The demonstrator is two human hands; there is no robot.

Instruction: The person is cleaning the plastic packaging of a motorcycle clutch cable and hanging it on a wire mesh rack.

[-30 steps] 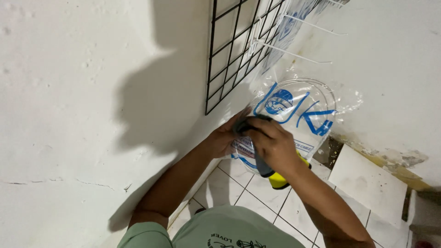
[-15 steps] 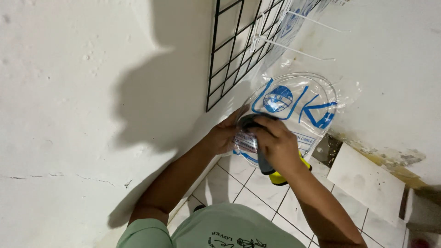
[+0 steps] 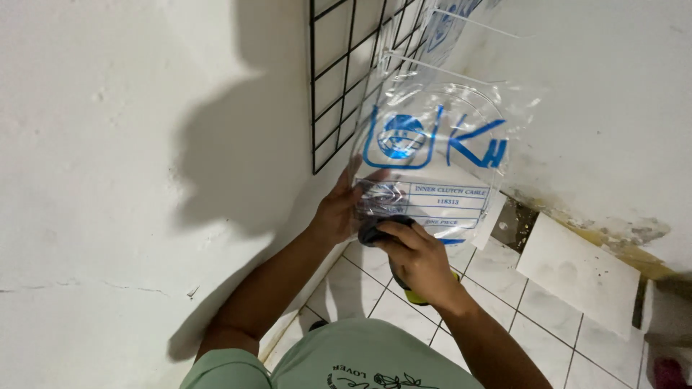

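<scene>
Both hands meet near the middle of the frame. Our left hand pinches the lower left edge of the clear plastic bag with blue print, fingers spread behind the film. Our right hand is wrapped around a dark handheld scanner with a yellow base, its head touching the bag's white label. Compared with half a second ago, we see the bag hanging higher and flatter in the frame, its label more exposed. The bag hangs from the black wire grid in the upper middle, against the white wall. White floor tiles fill the lower right.
</scene>
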